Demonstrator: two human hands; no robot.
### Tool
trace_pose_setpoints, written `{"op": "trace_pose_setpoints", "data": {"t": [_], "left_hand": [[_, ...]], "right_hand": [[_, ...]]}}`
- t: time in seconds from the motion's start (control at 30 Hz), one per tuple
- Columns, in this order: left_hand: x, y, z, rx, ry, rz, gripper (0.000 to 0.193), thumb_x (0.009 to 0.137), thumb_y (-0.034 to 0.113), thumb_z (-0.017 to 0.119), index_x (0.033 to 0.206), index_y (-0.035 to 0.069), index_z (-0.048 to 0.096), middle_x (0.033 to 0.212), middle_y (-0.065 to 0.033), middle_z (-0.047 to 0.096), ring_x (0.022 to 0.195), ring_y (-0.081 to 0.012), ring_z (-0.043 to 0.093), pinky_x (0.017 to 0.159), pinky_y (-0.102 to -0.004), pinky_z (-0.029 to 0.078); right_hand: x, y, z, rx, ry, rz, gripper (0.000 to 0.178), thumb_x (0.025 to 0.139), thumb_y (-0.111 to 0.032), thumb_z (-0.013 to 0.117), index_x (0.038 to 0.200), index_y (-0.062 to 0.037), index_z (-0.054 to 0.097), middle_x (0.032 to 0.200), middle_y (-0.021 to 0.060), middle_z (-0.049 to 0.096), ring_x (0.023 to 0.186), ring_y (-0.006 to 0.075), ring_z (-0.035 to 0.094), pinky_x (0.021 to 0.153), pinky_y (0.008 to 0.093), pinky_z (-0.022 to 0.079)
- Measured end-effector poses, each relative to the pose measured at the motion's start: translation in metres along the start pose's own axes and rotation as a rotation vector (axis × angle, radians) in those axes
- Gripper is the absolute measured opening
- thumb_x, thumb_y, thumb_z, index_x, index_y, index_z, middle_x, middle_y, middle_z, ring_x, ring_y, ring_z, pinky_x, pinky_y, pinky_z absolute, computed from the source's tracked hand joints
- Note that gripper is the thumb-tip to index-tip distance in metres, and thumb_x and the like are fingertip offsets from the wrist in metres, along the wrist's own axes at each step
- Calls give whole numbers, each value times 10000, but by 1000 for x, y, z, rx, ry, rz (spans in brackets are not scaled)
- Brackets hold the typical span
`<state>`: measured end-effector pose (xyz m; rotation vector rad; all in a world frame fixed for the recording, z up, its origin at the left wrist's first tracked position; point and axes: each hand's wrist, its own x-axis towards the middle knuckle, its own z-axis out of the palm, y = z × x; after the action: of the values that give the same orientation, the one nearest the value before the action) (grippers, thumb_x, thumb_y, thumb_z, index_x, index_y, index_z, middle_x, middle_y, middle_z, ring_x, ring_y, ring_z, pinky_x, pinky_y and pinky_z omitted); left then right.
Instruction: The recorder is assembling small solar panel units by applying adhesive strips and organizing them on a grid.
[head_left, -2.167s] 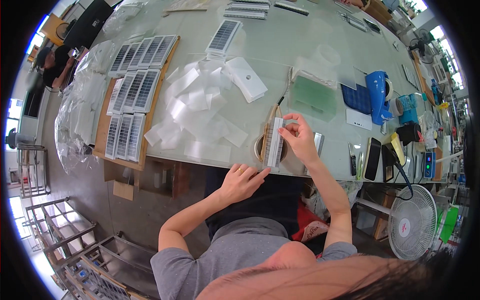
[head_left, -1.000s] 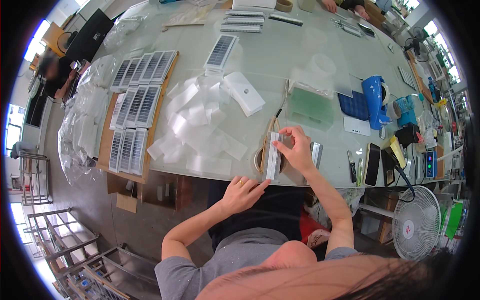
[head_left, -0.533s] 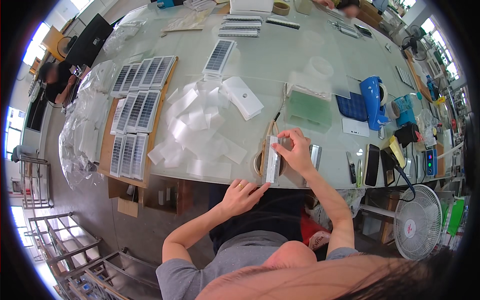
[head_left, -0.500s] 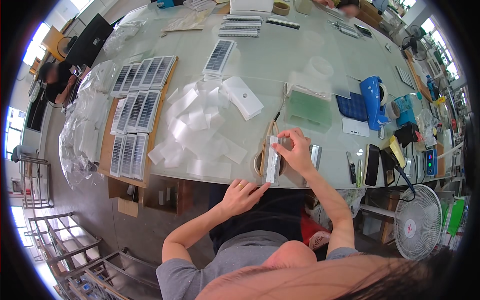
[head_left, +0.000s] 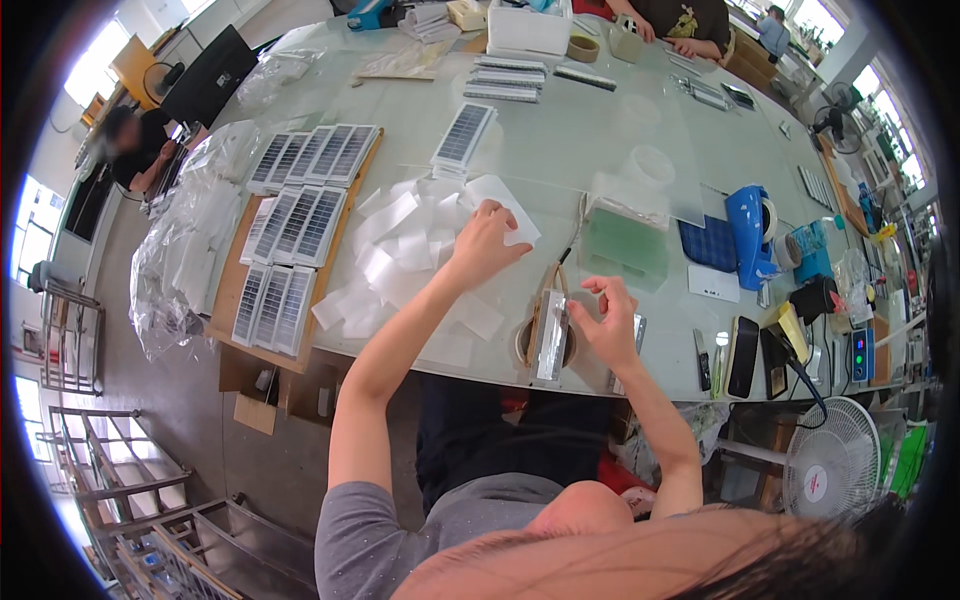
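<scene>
My left hand is over the stack of white rectangular plates, thumb and fingers apart. Whether it touches the top plate I cannot tell. A long silver bar rests at the table's near edge over a round ring-like thing, mostly hidden beneath it. Just right of that bar is my right hand, fingers bent and thumb apart, with nothing visible between them. Another silver bar lies partly behind this hand. Loose translucent white strips are heaped left of my left hand.
Small dark panels with white frames fill a wooden board at left. Farther off stands a stack of similar panels. A green block, blue tape dispenser, knife and white fan are rightward. Other people sit around.
My left hand has moved up and right from the table edge to the white plates. My right hand has let go of the silver bar and drawn slightly right.
</scene>
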<state>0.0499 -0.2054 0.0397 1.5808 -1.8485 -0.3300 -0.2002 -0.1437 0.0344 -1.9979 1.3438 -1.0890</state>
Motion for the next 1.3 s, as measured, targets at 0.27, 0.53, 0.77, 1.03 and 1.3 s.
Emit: {"op": "trace_pose_setpoints", "data": {"t": [0.27,0.53,0.77,1.03,1.3], "left_hand": [[18,-21,-3,-373,-233,-220,311,803,196,736,989,-50,704,1125,-184,672,1038,-316,652,912,-354,513],[-103,53,-23,-305,9,662,289,809,68,680,1095,42,704,1130,-127,706,828,-263,719,695,-319,586],[-149,48,-13,-349,-136,565,265,750,63,701,1014,88,699,1029,-69,684,768,-228,671,636,-325,555],[-156,45,-14,-279,-175,448,197,713,101,775,902,153,750,815,-4,525,730,-190,531,614,-316,478],[-153,44,-11,-301,-153,449,212,699,99,833,894,158,774,747,-4,479,675,-180,493,569,-306,428]], "right_hand": [[1,3,-8,-20,19,37,295,764,-234,800,998,-131,653,914,-28,538,683,122,444,815,324,311],[13,-4,-10,832,-290,593,212,954,-242,672,957,-31,696,726,-62,604,663,4,455,585,196,331],[-28,-13,-4,187,-122,302,218,795,-241,815,765,-83,668,696,-39,596,679,87,504,719,289,340],[-32,-13,0,-94,-64,65,222,742,-234,825,698,-126,635,685,-39,598,738,165,532,762,363,284],[-30,-14,1,-93,-63,54,232,745,-247,824,683,-142,626,669,-42,583,724,161,529,754,368,279]]}}
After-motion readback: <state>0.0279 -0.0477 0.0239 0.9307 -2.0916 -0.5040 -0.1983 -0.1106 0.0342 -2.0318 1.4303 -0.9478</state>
